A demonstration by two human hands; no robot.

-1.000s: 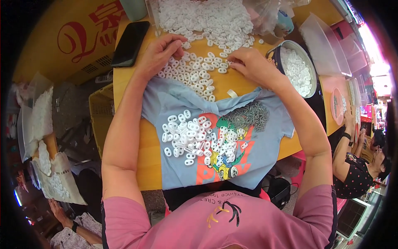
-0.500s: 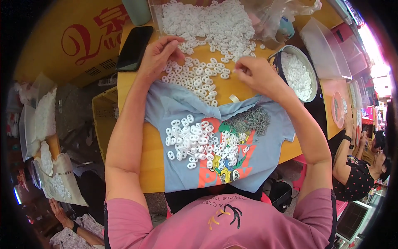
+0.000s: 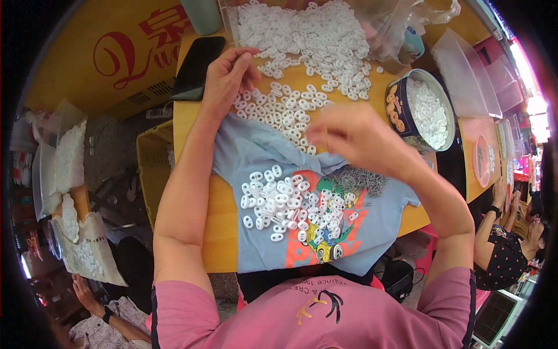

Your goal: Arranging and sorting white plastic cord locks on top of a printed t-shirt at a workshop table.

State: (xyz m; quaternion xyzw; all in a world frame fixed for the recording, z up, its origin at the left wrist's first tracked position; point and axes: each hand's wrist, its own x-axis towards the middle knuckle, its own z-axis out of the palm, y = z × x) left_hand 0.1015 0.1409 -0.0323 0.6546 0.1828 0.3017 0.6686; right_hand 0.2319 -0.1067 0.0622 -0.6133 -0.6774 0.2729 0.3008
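Observation:
My left hand [image 3: 228, 74] rests at the far left of the table, at the edge of a spread of white two-holed plastic pieces [image 3: 286, 113]. Its thumb and forefinger are pressed together; whatever is between them is hidden. My right hand [image 3: 356, 136], smeared by motion, hovers over the right edge of that spread, so its grip is unclear. Nearer to me, a grey-blue printed T-shirt [image 3: 372, 232] covers the table. On it lie a heap of larger white two-holed pieces [image 3: 270, 198], some smaller white ones [image 3: 328, 212] and a pile of grey screws [image 3: 360, 180].
A large mound of white pieces [image 3: 302, 29] fills the far side. A black phone [image 3: 197, 67] lies far left beside a green cylinder [image 3: 201, 14]. A round tin [image 3: 430, 113] of white pieces stands right, near a clear plastic tub [image 3: 462, 72]. Other people sit on both sides.
My right hand has moved left and toward me, over the near part of the loose pieces. My left hand has stayed in about the same place. The whole view has shifted slightly.

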